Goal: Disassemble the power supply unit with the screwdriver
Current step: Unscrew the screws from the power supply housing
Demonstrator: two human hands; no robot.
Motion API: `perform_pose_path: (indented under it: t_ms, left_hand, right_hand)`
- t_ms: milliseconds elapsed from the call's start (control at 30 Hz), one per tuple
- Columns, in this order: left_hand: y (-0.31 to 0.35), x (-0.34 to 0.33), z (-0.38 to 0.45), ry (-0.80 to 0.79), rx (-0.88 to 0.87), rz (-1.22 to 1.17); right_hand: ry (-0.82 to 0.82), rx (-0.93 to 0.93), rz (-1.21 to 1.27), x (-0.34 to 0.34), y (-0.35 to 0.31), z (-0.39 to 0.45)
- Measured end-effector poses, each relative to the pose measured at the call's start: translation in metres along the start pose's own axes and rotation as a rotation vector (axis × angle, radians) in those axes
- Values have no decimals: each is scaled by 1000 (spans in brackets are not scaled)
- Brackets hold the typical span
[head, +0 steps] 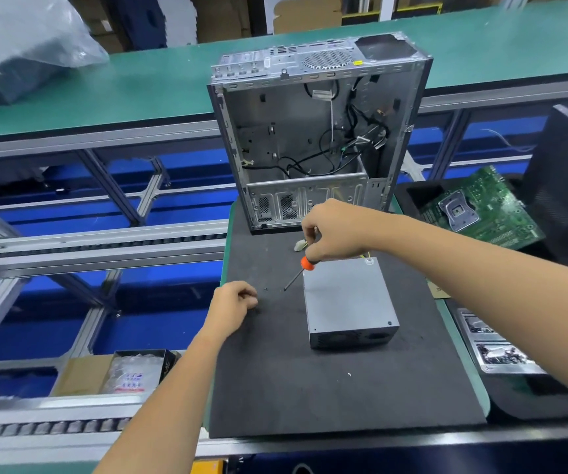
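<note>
On a dark foam worktop point(310, 388) beside conveyor rails point(87, 241), the right hand point(337, 230) grips a screwdriver point(305, 265) by the power supply unit point(347, 299); left hand point(234, 302) fingers curl loosely, holding nothing visible.

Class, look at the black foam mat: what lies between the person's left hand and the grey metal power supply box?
In the head view, a small dark screw and the screwdriver's thin metal tip lie between the left hand and the grey metal power supply box.
</note>
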State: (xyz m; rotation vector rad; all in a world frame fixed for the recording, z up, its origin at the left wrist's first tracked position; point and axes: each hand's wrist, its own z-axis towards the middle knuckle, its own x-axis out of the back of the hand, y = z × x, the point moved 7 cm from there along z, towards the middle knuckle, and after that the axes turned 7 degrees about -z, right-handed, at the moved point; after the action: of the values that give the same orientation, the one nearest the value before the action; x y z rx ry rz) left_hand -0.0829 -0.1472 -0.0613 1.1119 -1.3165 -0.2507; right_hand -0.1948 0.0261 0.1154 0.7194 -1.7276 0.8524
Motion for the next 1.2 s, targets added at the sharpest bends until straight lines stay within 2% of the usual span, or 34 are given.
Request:
perform_pose_path:
  t_ms: [100, 267, 400, 533, 733, 1200]
  left_hand:
    - [39, 7, -4, 5, -101, -92]
    - [106, -26, -20, -267, -260, -33]
    - [141, -63, -40, -370, -363, -38]
    - [165, -105, -56, -446, -416, -34]
    - [180, -141, -66, -447, -503, 19]
    - [177, -150, -70, -422, -493, -8]
  right_hand:
    - [20, 35, -45, 8, -5, -2]
    - [-5, 77, -103, 23, -4, -18]
    - [27, 56, -132, 36, 9, -36]
    - [-23, 29, -164, 33, 29, -59]
    - [-61, -17, -197, 21, 52, -81]
    - [-55, -24, -156, 17, 62, -88]
